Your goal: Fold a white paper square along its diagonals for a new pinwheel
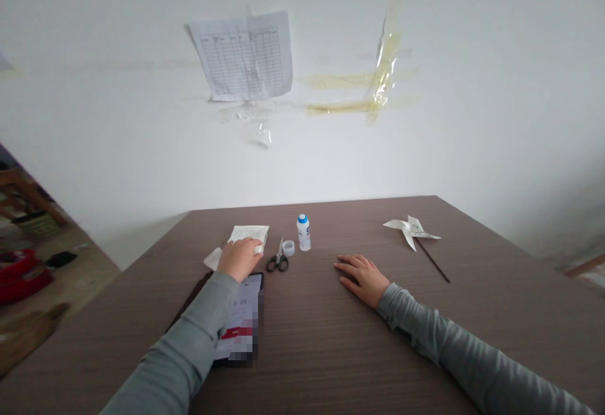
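My left hand (pixel 239 259) is on a small stack of white paper (pixel 249 232) at the left of the table, its fingers curled onto the paper and partly hidden. Flat on the tabletop lies my right hand (pixel 362 276), palm down with fingers apart, holding nothing. Between the hands are black-handled scissors (pixel 277 263), a small translucent round cap or container (pixel 288 248) and an upright white glue bottle (pixel 304 233) with a blue top. Beneath my left forearm, a phone (pixel 243 308) shows a timer on its screen.
A white paper pinwheel (pixel 410 231) on a dark stick (pixel 433 261) lies at the right of the brown table (pixel 302 364). The wall behind bears a taped printed sheet (pixel 246 56) and strips of yellowed tape (pixel 345 108). A red object (pixel 21 276) is on the floor at left.
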Action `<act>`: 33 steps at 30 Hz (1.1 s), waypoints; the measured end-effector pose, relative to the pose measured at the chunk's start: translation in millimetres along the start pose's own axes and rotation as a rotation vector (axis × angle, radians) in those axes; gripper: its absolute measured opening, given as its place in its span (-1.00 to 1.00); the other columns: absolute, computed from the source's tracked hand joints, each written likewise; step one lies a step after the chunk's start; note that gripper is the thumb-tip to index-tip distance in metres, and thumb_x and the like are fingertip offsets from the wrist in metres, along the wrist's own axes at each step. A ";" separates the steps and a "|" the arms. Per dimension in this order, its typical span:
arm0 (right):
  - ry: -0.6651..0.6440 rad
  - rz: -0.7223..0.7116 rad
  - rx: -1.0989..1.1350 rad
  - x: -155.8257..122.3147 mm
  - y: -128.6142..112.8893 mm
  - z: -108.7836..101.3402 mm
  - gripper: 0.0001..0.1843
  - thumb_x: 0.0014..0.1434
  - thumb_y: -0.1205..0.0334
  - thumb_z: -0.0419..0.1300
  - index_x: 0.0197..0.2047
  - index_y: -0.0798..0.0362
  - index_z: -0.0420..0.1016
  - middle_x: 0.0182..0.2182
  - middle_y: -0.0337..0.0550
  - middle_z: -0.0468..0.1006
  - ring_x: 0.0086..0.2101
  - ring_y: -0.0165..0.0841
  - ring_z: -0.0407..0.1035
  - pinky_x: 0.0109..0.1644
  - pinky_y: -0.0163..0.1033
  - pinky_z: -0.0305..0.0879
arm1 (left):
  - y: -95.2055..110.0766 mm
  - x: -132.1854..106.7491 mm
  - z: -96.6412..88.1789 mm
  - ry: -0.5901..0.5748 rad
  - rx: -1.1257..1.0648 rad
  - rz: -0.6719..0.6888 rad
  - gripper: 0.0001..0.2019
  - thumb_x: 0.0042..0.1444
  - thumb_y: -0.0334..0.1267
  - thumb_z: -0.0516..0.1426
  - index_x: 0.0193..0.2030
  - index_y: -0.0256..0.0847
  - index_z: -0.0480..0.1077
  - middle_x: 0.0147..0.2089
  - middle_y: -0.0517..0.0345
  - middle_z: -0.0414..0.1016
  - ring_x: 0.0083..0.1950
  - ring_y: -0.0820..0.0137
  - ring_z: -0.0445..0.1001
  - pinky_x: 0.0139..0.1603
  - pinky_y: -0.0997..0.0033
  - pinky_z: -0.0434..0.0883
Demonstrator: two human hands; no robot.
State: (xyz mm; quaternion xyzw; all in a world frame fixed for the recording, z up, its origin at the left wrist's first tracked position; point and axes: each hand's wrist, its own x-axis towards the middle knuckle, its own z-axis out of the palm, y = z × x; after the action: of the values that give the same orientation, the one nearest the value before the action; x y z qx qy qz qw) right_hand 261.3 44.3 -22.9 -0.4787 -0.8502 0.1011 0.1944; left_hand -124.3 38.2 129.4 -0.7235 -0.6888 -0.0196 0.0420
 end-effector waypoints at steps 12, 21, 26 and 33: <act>-0.021 0.005 0.044 1.7 4.6 1.3 -0.45 0.73 -0.02 0.34 0.65 -0.25 0.81 0.68 0.08 0.71 0.63 0.22 0.55 0.76 0.50 0.50 | -3.1 32.7 19.7 -0.085 0.111 -0.064 -0.67 0.61 -0.34 0.25 0.21 -0.04 0.90 0.37 -0.18 0.97 0.52 -0.06 0.86 0.60 0.02 0.55; -0.002 0.006 0.037 -0.3 1.9 0.4 -0.44 0.74 0.03 0.31 0.65 -0.17 0.82 0.67 0.15 0.71 0.62 0.25 0.56 0.76 0.41 0.51 | 3.1 30.5 21.0 -0.115 0.147 -0.055 -0.58 0.69 -0.37 0.14 0.16 -0.10 0.90 0.23 -0.24 0.99 0.41 -0.01 0.92 0.53 0.06 0.58; -0.025 0.018 0.041 1.3 2.4 0.0 -0.44 0.72 -0.01 0.35 0.65 -0.23 0.81 0.68 0.11 0.71 0.63 0.24 0.56 0.75 0.50 0.53 | 3.9 28.7 17.3 -0.131 0.147 -0.070 -0.59 0.71 -0.33 0.14 0.22 -0.12 0.90 0.27 -0.32 0.97 0.41 -0.07 0.93 0.35 0.13 0.67; -0.025 0.010 0.043 2.0 4.6 2.1 -0.43 0.73 -0.01 0.34 0.67 -0.22 0.79 0.69 0.11 0.69 0.64 0.23 0.54 0.76 0.50 0.50 | 6.4 25.7 17.1 -0.115 0.134 -0.095 -0.58 0.72 -0.29 0.14 0.24 -0.08 0.91 0.29 -0.28 0.98 0.43 -0.07 0.93 0.38 0.15 0.69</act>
State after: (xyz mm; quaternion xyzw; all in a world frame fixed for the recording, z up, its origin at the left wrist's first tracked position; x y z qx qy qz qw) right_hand 263.1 48.4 -26.0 -0.4774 -0.8478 0.1263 0.1934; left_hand -117.2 65.0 114.3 -0.6853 -0.7235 0.0661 0.0499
